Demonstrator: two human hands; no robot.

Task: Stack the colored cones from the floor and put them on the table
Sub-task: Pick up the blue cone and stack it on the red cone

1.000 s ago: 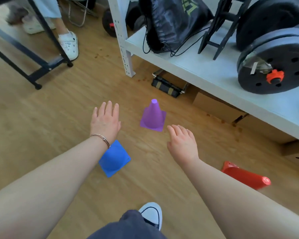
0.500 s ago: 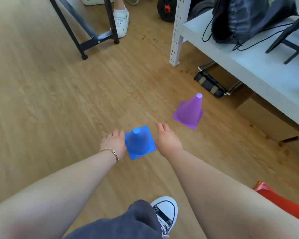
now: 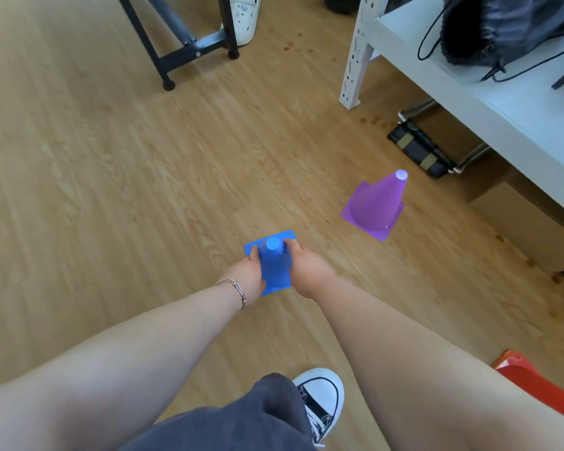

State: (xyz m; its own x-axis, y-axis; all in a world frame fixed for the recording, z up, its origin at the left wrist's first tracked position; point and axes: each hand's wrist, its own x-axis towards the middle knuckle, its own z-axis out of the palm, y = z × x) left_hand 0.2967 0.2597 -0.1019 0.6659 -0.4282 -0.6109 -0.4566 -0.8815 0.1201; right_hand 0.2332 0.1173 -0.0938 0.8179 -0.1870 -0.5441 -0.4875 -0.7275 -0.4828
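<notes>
A blue cone [image 3: 274,265] stands upright on the wooden floor in front of me. My left hand [image 3: 246,275] grips its left side and my right hand [image 3: 306,271] grips its right side. A purple cone [image 3: 376,206] stands upright on the floor to the right and a bit further off, untouched. An orange-red cone [image 3: 534,388] lies on its side at the lower right, partly hidden behind my right arm. The white table [image 3: 502,115] runs along the right.
A black drawstring bag [image 3: 502,30] lies on the table. Beneath the table sit a black-and-gold object [image 3: 417,148] and a cardboard box [image 3: 528,222]. A black metal frame [image 3: 189,50] and another person's white shoe [image 3: 245,17] stand at the top. My sneaker [image 3: 323,398] is below.
My view swung left and down, so the weights left the frame. Both hands dropped from open above the floor to the blue cone, then closed on its sides.
</notes>
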